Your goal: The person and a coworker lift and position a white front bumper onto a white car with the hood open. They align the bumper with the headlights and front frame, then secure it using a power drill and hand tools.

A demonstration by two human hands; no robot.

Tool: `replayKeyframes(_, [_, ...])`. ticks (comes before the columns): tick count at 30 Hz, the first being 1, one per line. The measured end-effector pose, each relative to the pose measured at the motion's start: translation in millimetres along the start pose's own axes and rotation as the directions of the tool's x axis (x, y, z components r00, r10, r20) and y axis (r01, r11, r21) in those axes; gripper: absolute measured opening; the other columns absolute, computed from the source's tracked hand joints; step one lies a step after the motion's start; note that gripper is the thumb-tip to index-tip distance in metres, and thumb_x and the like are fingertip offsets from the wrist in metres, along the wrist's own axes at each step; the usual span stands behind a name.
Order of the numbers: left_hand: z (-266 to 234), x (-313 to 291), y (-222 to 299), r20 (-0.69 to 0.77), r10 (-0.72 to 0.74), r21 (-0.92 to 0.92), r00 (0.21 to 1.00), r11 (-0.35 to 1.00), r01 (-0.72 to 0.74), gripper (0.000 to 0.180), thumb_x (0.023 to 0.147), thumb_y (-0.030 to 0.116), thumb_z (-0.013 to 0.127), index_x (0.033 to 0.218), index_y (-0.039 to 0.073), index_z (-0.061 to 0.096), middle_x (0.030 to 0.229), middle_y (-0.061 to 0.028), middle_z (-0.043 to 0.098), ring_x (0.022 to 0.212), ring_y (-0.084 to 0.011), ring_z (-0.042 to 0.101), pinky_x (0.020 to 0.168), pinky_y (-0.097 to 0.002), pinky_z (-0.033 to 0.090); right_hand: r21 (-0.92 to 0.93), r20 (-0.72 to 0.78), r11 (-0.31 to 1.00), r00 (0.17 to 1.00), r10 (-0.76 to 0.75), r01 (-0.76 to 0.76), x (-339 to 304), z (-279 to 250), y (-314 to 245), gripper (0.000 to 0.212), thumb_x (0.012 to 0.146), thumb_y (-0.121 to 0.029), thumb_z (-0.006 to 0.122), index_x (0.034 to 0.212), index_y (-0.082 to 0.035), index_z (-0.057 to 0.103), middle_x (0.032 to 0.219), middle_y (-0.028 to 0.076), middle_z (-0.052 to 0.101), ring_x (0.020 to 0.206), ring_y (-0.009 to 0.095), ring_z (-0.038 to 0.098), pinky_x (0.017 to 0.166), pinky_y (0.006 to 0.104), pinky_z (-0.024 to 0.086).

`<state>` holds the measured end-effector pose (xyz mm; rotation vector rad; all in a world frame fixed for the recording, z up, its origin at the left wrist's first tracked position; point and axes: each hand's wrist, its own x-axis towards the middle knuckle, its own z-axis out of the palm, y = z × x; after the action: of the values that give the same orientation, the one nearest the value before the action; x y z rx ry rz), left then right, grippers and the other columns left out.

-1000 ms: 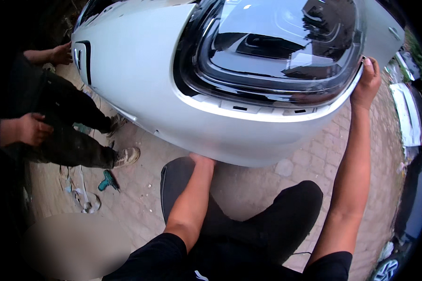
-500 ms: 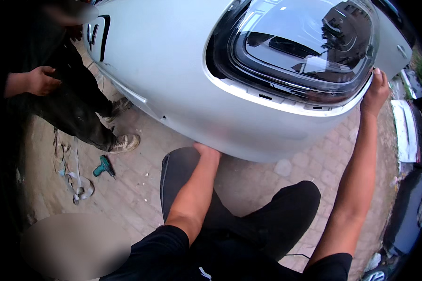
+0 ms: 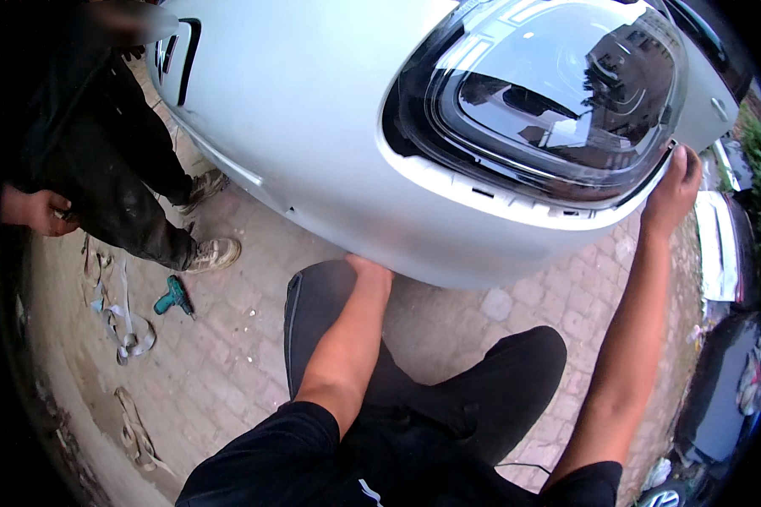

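A silver-white car bumper (image 3: pixel 330 160) spans the upper middle, with a large clear headlight (image 3: pixel 558 110) set in its opening. My left hand (image 3: pixel 370 269) reaches under the bumper's lower edge beside my knee; its fingers are hidden there. At the bumper's right end, just below the headlight's corner, my right hand (image 3: pixel 675 190) grips the edge with bent fingers. A pale flange with small dark slots runs along the opening under the headlight.
A co-worker in dark clothes (image 3: pixel 118 160) stands at the left, one hand (image 3: pixel 46 211) lowered. On the paving lie a teal cordless drill (image 3: pixel 173 297) and pale straps (image 3: pixel 127 325). Dark and white car parts (image 3: pixel 723 245) line the right side.
The co-worker's hand has dropped lower and further left. A blurred round shape at the lower left has left the view, uncovering another strap. My hands keep their places on the bumper.
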<state>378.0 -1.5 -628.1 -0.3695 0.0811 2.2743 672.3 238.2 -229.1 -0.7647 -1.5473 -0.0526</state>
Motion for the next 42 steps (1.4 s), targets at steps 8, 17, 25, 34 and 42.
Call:
replayKeyframes(8, [-3, 0, -4, -0.051, 0.034, 0.218, 0.998, 0.976, -0.022, 0.067, 0.101, 0.053, 0.032, 0.159, 0.02, 0.03, 0.166, -0.0056, 0.025, 0.151, -0.0293, 0.026, 0.121, -0.0492, 0.026, 0.739, 0.41, 0.539, 0.366, -0.835, 0.404, -170, -10, -221, 0.017, 0.067, -0.021, 0.073, 0.064, -0.014, 0.058, 0.074, 0.0, 0.054, 0.078, 0.02, 0.056, 0.07, 0.0356, 0.046])
replayKeyframes(17, [-11, -1, -10, -0.156, -0.177, 0.153, 0.972, 0.968, 0.201, 0.063, 0.103, 0.051, 0.027, 0.153, 0.015, 0.039, 0.156, -0.0067, 0.038, 0.142, -0.0302, 0.038, 0.117, -0.049, 0.033, 0.732, 0.364, 0.379, 0.145, -0.92, 0.566, -160, 60, -227, 0.016, 0.067, -0.017, 0.067, 0.061, -0.011, 0.054, 0.066, 0.0, 0.046, 0.07, 0.018, 0.049, 0.062, 0.0312, 0.037])
replayKeyframes(25, [-25, 3, 2, -0.335, 0.045, 0.128, 0.941, 0.992, -0.002, 0.062, 0.104, 0.048, 0.023, 0.147, 0.011, 0.047, 0.148, -0.0077, 0.05, 0.134, -0.0311, 0.048, 0.113, -0.0488, 0.039, 0.726, 0.412, 0.413, 0.134, -0.901, 0.55, -166, 59, -233, 0.027, 0.068, -0.013, 0.073, 0.06, -0.013, 0.047, 0.065, 0.0, 0.042, 0.065, 0.017, 0.047, 0.058, 0.0322, 0.034])
replayKeyframes(34, [0, -10, 18, -0.5, 0.024, 0.006, 0.866, 1.0, -0.024, 0.065, 0.102, 0.052, 0.022, 0.138, 0.009, 0.056, 0.14, -0.0082, 0.059, 0.128, -0.0306, 0.055, 0.108, -0.0483, 0.045, 0.664, 0.472, 0.473, 0.166, -0.866, 0.579, -156, 52, -249, 0.028, 0.07, -0.01, 0.076, 0.06, -0.012, 0.05, 0.062, -0.001, 0.042, 0.06, 0.017, 0.045, 0.056, 0.0329, 0.031])
replayKeyframes(42, [-38, 10, 44, -0.488, -0.179, 0.124, 0.854, 0.955, 0.271, 0.066, 0.099, 0.06, 0.031, 0.14, 0.013, 0.055, 0.142, -0.011, 0.058, 0.13, -0.0313, 0.054, 0.11, -0.0494, 0.044, 0.505, 0.545, 0.543, 0.24, -0.803, 0.671, -158, 57, -247, 0.034, 0.067, -0.01, 0.077, 0.058, -0.014, 0.045, 0.06, -0.002, 0.039, 0.057, 0.016, 0.042, 0.055, 0.032, 0.027])
